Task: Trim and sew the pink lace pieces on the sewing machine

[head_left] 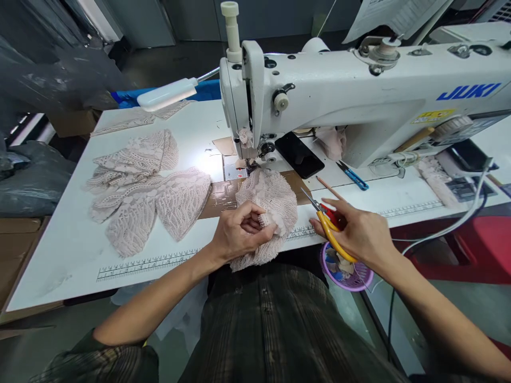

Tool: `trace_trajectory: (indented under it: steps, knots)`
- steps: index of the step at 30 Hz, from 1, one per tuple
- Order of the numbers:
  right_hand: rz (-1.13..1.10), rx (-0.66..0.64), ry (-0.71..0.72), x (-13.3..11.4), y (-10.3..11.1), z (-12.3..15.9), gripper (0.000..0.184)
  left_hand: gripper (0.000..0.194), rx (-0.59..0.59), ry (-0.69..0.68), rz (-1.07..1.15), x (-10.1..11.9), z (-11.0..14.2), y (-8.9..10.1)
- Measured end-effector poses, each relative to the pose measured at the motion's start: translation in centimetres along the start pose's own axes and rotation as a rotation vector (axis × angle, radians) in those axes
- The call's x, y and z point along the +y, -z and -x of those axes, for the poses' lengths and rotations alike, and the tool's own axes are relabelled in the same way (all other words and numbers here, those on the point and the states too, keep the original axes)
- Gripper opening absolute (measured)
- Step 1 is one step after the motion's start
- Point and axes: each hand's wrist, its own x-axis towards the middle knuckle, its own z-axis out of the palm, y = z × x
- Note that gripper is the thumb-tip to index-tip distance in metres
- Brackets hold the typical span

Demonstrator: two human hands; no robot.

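My left hand [243, 227] pinches the edge of a pale pink lace piece [273, 194] between thumb and fingers. This lace lies bunched in front of the sewing machine's needle area [248, 166] and hangs over the table's front edge. In my right hand [361, 234] is a pair of scissors [330, 234] with yellow and red handles. Their blades point up and left toward the lace, slightly apart from it. A thin brown stick [329, 188] shows beside my right forefinger; I cannot tell whether the hand touches it.
More lace pieces [138, 194] lie on the left of the white table [67, 239]. Behind the scissors are a black phone [300, 154] and blue thread snips [353, 176]. A lamp [167, 94] reaches over from the machine. Below the edge hangs a purple basket [353, 284] with scraps.
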Motion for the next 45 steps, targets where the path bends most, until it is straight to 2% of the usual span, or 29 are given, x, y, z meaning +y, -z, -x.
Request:
trace_trajectory:
  steps: [2,6,8,10,12,14,17,20,24,27,29,32,33,35,37,41,45]
  knots:
    - [0.198,0.066,0.037,1.7,0.6,-0.5,0.051,0.020,0.032,0.038,-0.011,0.4,0.1,0.3]
    - [0.218,0.060,0.225,3.4,1.3,-1.3,0.041,0.013,0.055,0.144,-0.016,1.1,0.9,2.1]
    - [0.150,0.133,0.307,2.7,1.0,-1.9,0.035,0.017,0.044,0.181,-0.047,1.2,1.6,3.6]
    - [0.001,0.180,0.404,0.9,0.1,-2.8,0.030,0.022,0.049,0.218,-0.132,1.3,2.2,5.3]
    - [-0.166,0.137,0.528,-1.4,-1.2,-3.7,0.028,0.027,0.075,0.246,-0.251,1.2,2.7,6.9]
    - [-0.192,0.077,0.610,-3.6,-2.7,-4.4,0.028,0.034,0.120,0.250,-0.386,0.9,3.1,8.2]
    - [-0.049,0.001,0.629,-5.5,-4.4,-5.2,0.025,0.036,0.179,0.206,-0.560,0.1,3.8,9.3]
    - [0.057,-0.042,0.619,-5.7,-5.2,-5.7,0.025,0.031,0.154,0.176,-0.607,-0.5,4.3,9.8]
    - [-0.039,-0.013,0.585,-5.1,-5.2,-5.9,0.022,0.028,0.084,0.147,-0.634,-0.5,4.7,10.1]
    - [-0.246,0.052,0.499,-5.5,-4.0,-5.0,0.017,0.024,0.081,0.087,-0.736,0.2,4.6,10.0]
    - [-0.422,-0.011,0.504,-6.3,-2.4,-4.0,0.014,0.022,0.114,-0.006,-0.825,0.6,4.5,9.6]
    - [-0.635,-0.558,0.712,-7.9,-0.1,-2.9,0.009,0.024,0.118,-0.301,-0.837,0.9,4.0,8.3]
    - [-0.672,-0.592,0.744,-8.3,0.3,-2.9,0.017,0.025,0.074,-0.418,-0.804,1.0,3.8,7.8]
    - [-0.729,-0.396,0.750,-9.1,0.2,-3.3,0.027,0.024,-0.042,-0.615,-0.737,1.3,3.3,6.8]
    - [-0.770,-0.195,0.736,-9.6,-0.9,-4.0,0.030,0.025,-0.120,-0.733,-0.701,1.5,2.8,6.2]
    - [-0.827,-0.225,0.769,-10.0,-4.0,-4.8,0.030,0.027,-0.106,-0.793,-0.690,1.3,2.4,6.1]
    - [-0.857,-0.188,0.716,-10.0,-5.6,-4.3,0.023,0.025,0.030,-0.707,-0.709,-0.4,3.2,6.6]
